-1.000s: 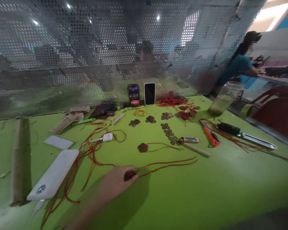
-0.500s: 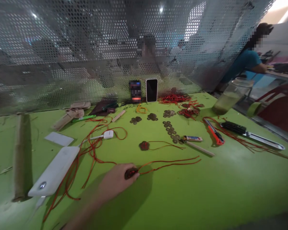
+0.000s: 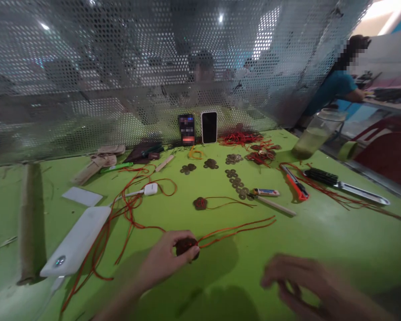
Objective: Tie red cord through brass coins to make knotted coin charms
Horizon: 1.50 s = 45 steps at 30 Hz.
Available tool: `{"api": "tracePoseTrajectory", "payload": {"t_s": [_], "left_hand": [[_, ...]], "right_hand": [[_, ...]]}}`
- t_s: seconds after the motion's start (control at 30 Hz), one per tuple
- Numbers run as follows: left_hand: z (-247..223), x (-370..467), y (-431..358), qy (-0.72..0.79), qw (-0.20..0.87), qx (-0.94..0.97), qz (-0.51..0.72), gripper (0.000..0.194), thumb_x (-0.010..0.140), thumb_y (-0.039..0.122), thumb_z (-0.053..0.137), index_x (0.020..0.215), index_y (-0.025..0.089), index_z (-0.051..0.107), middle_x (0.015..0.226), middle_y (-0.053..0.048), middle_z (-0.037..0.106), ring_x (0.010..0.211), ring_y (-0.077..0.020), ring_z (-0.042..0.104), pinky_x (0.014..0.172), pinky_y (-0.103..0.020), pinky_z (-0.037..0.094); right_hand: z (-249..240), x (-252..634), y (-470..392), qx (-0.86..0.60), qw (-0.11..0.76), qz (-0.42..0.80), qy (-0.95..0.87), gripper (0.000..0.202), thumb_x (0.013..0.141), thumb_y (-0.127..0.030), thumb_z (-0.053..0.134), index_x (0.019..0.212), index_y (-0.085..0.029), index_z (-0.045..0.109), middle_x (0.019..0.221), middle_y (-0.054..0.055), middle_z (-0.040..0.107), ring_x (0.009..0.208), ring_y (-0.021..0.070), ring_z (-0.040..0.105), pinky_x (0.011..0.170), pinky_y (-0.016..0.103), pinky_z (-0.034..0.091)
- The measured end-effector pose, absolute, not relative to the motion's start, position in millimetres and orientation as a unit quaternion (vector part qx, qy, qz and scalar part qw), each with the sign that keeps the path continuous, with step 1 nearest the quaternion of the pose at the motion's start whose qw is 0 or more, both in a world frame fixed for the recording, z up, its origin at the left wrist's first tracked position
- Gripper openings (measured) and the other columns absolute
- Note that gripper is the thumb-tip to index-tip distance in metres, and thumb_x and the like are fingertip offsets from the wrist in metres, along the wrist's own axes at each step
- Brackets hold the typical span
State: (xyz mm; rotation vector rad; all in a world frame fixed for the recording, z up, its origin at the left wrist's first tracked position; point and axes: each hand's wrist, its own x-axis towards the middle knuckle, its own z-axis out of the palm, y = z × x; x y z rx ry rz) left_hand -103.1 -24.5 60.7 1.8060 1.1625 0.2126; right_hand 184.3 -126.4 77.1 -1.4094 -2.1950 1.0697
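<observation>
My left hand grips a dark coin cluster bound with red cord, thumb across its front. Two red cord ends trail from it to the right over the green table. Lower right, my right hand hovers blurred, fingers curved and apart, with nothing seen in it. Behind the held cluster lies a similar coin knot with its own red cord. Further back are small piles of coins and a curved row of coins.
A glue tube, a stick, an orange cutter and a black-handled knife lie right, near a jar. Left are a power bank and tangled red cords. Two phones stand behind; a person sits beyond.
My right hand has come into view at the lower right. My left hand has turned a little and shifted slightly right, with the coin cluster showing more.
</observation>
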Motion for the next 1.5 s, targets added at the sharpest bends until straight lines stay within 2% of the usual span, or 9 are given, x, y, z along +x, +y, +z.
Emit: {"api": "tracePoseTrajectory", "payload": {"t_s": [0.07, 0.17, 0.3, 0.4, 0.7, 0.97, 1.1, 1.23, 1.5], "left_hand": [[62.0, -102.7, -26.1, 0.466, 0.475, 0.740, 0.097, 0.026, 0.083, 0.039, 0.049, 0.075, 0.017, 0.059, 0.066, 0.001, 0.059, 0.064, -0.0123, 0.052, 0.062, -0.022, 0.039], [63.8, -101.9, -26.6, 0.462, 0.459, 0.751, 0.109, 0.027, 0.082, 0.041, 0.049, 0.073, 0.017, 0.059, 0.063, 0.002, 0.055, 0.063, -0.0120, 0.049, 0.061, -0.022, 0.039], [60.4, -102.9, -23.3, 0.474, 0.441, 0.753, 0.116, 0.028, 0.082, 0.042, 0.049, 0.074, 0.017, 0.059, 0.063, 0.002, 0.056, 0.062, -0.0121, 0.049, 0.059, -0.022, 0.038], [55.2, -105.2, -19.3, 0.481, 0.440, 0.750, 0.116, 0.026, 0.083, 0.040, 0.049, 0.074, 0.018, 0.058, 0.064, 0.002, 0.058, 0.063, -0.0124, 0.050, 0.060, -0.022, 0.038], [50.1, -110.6, -8.4, 0.500, 0.467, 0.716, 0.137, 0.028, 0.087, 0.045, 0.042, 0.089, 0.019, 0.050, 0.071, 0.001, 0.055, 0.066, -0.0132, 0.052, 0.063, -0.023, 0.042], [47.0, -114.9, -6.6, 0.531, 0.216, 0.819, -0.012, 0.027, 0.086, 0.041, 0.044, 0.099, 0.022, 0.059, 0.075, -0.001, 0.064, 0.067, -0.0183, 0.059, 0.060, -0.028, 0.039], [40.8, -114.1, -12.1, 0.491, 0.103, 0.864, 0.047, 0.033, 0.088, 0.038, 0.044, 0.112, 0.018, 0.055, 0.105, -0.010, 0.062, 0.095, -0.0251, 0.058, 0.076, -0.036, 0.046], [32.1, -109.0, -20.1, 0.391, 0.098, 0.912, 0.068, 0.029, 0.089, 0.022, 0.045, 0.116, 0.019, 0.053, 0.112, -0.008, 0.061, 0.099, -0.0220, 0.058, 0.083, -0.038, 0.049], [28.7, -106.7, -23.2, 0.366, 0.098, 0.924, 0.056, 0.025, 0.088, 0.015, 0.049, 0.112, 0.017, 0.056, 0.107, -0.007, 0.063, 0.095, -0.0211, 0.059, 0.082, -0.041, 0.052]], "right_hand": [[83.9, 162.8, -97.0, -0.471, 0.226, 0.291, -0.801, 0.027, 0.090, -0.029, 0.045, 0.116, -0.032, 0.052, 0.114, 0.007, 0.059, 0.107, 0.0193, 0.055, 0.092, 0.033, 0.045], [83.5, 128.1, -59.0, -0.452, 0.234, 0.267, -0.818, 0.040, 0.088, -0.038, 0.049, 0.125, -0.023, 0.048, 0.128, 0.009, 0.052, 0.120, 0.0223, 0.044, 0.100, 0.037, 0.036], [61.6, 104.5, -28.8, -0.452, 0.167, 0.343, -0.807, 0.039, 0.090, -0.049, 0.042, 0.108, -0.020, 0.060, 0.099, 0.006, 0.066, 0.088, 0.0184, 0.059, 0.075, 0.028, 0.044], [47.4, 108.2, -20.1, -0.454, 0.119, 0.381, -0.797, 0.042, 0.092, -0.048, 0.037, 0.081, -0.018, 0.065, 0.065, 0.000, 0.061, 0.057, 0.0110, 0.051, 0.052, 0.022, 0.033], [43.6, 166.4, -20.7, -0.518, 0.167, 0.341, -0.767, 0.042, 0.096, -0.041, 0.030, 0.067, -0.018, 0.050, 0.062, -0.001, 0.050, 0.059, 0.0127, 0.047, 0.055, 0.024, 0.031], [39.3, 213.6, -48.4, -0.568, 0.169, 0.262, -0.762, 0.034, 0.095, -0.034, 0.033, 0.071, -0.019, 0.051, 0.068, 0.002, 0.056, 0.062, 0.0154, 0.051, 0.058, 0.027, 0.038], [34.8, 225.4, -55.0, -0.574, 0.200, 0.214, -0.764, 0.028, 0.095, -0.032, 0.035, 0.086, -0.019, 0.058, 0.089, 0.007, 0.062, 0.082, 0.0184, 0.058, 0.073, 0.031, 0.046], [18.4, 241.5, -41.5, -0.614, 0.219, 0.043, -0.757, 0.025, 0.091, -0.031, 0.041, 0.101, -0.019, 0.061, 0.110, 0.011, 0.058, 0.107, 0.0261, 0.053, 0.091, 0.045, 0.043], [4.0, 264.5, -18.4, -0.670, 0.118, -0.046, -0.732, 0.033, 0.089, -0.014, 0.038, 0.113, -0.019, 0.060, 0.109, 0.010, 0.059, 0.092, 0.0237, 0.060, 0.082, 0.040, 0.050]]}}
